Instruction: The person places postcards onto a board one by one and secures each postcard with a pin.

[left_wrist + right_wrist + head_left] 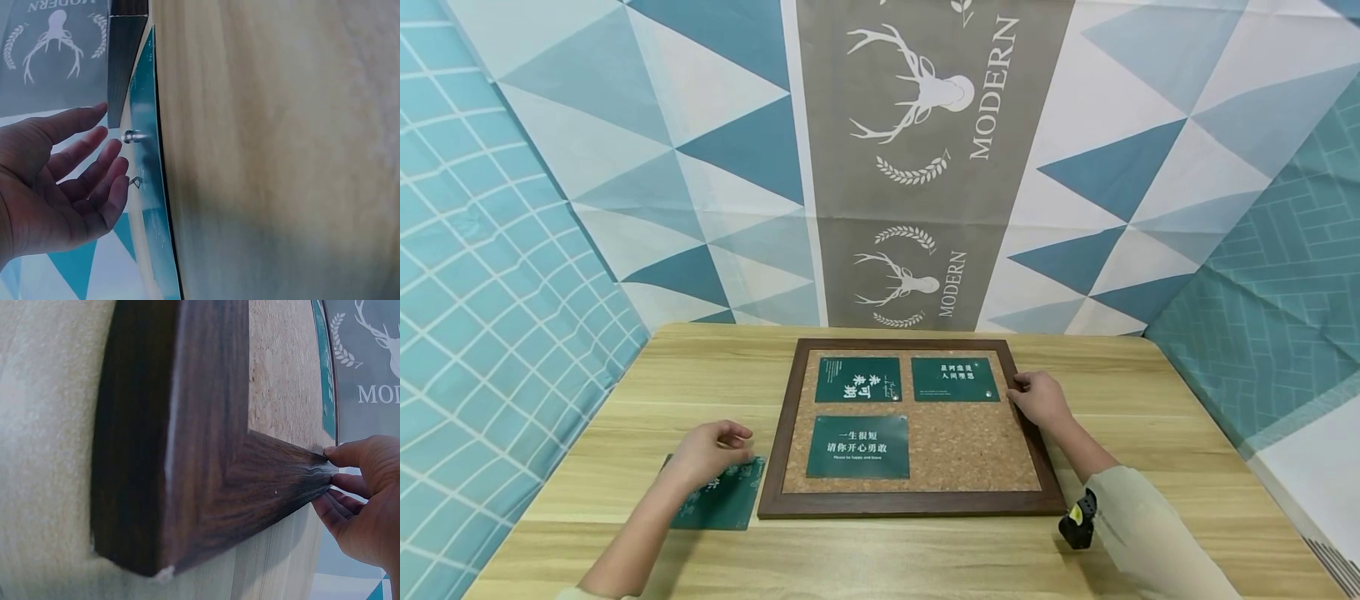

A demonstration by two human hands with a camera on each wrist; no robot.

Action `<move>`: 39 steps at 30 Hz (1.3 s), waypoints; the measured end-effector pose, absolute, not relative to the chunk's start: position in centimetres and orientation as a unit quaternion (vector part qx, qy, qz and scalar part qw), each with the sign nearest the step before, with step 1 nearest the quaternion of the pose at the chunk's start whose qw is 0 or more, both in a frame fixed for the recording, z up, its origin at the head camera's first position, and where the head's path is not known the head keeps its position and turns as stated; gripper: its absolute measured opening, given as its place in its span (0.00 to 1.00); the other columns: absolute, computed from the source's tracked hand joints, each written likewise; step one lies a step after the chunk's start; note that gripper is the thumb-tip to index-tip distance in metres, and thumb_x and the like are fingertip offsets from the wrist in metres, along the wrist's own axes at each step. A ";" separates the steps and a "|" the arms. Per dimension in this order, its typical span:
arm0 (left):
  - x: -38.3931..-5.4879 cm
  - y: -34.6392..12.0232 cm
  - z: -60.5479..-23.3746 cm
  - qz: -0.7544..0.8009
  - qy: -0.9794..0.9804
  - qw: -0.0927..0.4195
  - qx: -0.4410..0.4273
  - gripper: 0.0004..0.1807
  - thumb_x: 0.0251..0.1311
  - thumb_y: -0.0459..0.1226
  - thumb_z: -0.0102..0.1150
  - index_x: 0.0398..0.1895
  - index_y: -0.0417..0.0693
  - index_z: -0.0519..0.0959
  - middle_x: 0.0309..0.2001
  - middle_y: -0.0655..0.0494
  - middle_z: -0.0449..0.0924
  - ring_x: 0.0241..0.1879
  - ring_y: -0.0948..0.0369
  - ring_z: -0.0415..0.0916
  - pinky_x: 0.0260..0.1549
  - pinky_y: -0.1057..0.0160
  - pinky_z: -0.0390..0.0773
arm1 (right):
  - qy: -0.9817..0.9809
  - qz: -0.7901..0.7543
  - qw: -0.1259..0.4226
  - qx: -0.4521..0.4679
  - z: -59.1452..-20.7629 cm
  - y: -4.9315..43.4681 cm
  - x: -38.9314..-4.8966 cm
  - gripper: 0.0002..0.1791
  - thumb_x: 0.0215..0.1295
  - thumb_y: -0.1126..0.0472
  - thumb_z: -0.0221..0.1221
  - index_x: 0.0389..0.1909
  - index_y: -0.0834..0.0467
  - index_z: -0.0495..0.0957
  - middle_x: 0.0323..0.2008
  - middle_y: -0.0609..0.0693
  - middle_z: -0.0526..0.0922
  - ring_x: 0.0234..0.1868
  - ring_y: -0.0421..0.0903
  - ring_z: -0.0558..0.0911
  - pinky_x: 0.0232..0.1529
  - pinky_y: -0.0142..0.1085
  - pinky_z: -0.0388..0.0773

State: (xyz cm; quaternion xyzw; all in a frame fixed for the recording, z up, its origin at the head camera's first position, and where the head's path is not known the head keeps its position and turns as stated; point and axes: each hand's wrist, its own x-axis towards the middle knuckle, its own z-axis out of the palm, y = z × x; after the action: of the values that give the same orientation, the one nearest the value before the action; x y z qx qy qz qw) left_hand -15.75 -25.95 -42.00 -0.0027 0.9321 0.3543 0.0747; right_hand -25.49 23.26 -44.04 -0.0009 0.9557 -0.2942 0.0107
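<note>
A cork board [973, 446] in a dark brown wooden frame lies on the table. My right hand [1041, 400] grips the frame's right side, thumb on top and fingers along the outer edge, as the right wrist view also shows. Left of the board lies a loose green card [726, 504] with white print. Over this card hovers my left hand [703, 457], its fingers loosely bent and nothing between them. In the left wrist view a small metallic pin [131, 136] stands on the card close to the fingertips, with a second small metal piece [135, 182] below it.
Three green printed cards are on the cork: one at upper left [857, 379], one at upper right [955, 379] and one at lower left [858, 447]. A black device [1078, 521] sits at the right wrist. Patterned cloth [745, 167] rises behind the table.
</note>
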 end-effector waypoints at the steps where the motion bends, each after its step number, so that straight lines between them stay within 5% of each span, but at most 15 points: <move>1: -15.8 -25.9 -42.0 0.351 0.933 0.076 -0.003 0.17 0.55 0.37 0.63 0.46 0.37 0.78 0.37 0.50 0.79 0.37 0.57 0.76 0.30 0.61 0.75 | 0.956 -0.295 0.011 -0.001 -44.0 23.3 -25.5 0.24 0.65 0.63 0.54 0.58 0.73 0.69 0.54 0.71 0.74 0.50 0.63 0.77 0.44 0.50 0.78; 27: -16.3 -25.4 -42.8 0.321 0.943 0.077 -0.039 0.07 0.58 0.29 0.56 0.37 0.36 0.81 0.33 0.50 0.81 0.31 0.60 0.73 0.30 0.61 0.74 | 0.955 -0.298 0.007 -0.002 -43.9 23.2 -25.5 0.24 0.65 0.62 0.55 0.58 0.73 0.69 0.53 0.71 0.74 0.51 0.63 0.76 0.45 0.51 0.78; 39: -16.4 -25.2 -42.8 0.315 0.945 0.072 -0.043 0.06 0.58 0.29 0.55 0.35 0.36 0.81 0.30 0.51 0.80 0.27 0.60 0.72 0.25 0.63 0.72 | 0.955 -0.296 0.002 -0.006 -44.4 23.4 -25.6 0.23 0.65 0.63 0.55 0.57 0.73 0.70 0.51 0.70 0.76 0.44 0.60 0.80 0.40 0.48 0.79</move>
State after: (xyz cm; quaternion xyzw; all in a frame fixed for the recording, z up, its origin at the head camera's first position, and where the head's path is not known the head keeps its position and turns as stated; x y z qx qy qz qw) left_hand -16.37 -25.22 -42.78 -0.0434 0.9454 0.3150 0.0720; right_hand -25.62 23.41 -44.38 -0.0058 0.9551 -0.2963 0.0016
